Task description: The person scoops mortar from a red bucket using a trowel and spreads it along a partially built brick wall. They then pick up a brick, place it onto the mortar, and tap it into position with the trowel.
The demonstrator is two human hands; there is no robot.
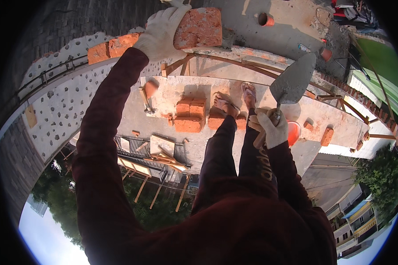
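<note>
My left hand [160, 34], in a white knitted glove, grips the left side of a rough orange-red brick [200, 27] at the top of the wall. Some fingers are hidden behind the glove and brick. To its left, more bricks [123, 44] lie in a row along the wall top. My right hand [273, 128], gloved too, is closed round the handle of a trowel [294, 81]. The trowel's grey blade points up and away, level with the wall edge, and appears to carry no heap of mortar.
By my feet, a small stack of bricks [189, 123] stands on the platform [163, 92]. A red bucket [293, 132] is beside my right hand, with loose bricks [327, 136] further right. Wooden braces [245, 66] run along the wall. A flowerpot-shaped container [265, 19] lies beyond.
</note>
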